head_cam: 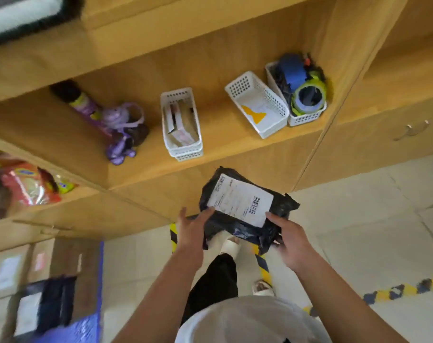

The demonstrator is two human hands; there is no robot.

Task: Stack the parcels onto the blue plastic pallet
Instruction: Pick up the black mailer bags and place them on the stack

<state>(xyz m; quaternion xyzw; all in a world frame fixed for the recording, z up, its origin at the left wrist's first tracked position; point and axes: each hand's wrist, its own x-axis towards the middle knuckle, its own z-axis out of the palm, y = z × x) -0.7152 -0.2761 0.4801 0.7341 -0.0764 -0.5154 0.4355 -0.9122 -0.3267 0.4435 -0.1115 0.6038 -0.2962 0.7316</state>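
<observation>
Mid-carry: left hand (190,231) and right hand (288,240) gripping black poly-mailer parcel (240,201), fingers (272,217) clamping its edges. Well apart, blue pallet (99,280) holding stacked parcels (69,268); this one pending.

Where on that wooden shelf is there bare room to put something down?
On the wooden shelf, bare wood shows between the basket of boxes and the nearly empty white basket, and between the purple toys and the boxes. The right corner is crowded: the basket of tape rolls sits against the white basket.
</observation>
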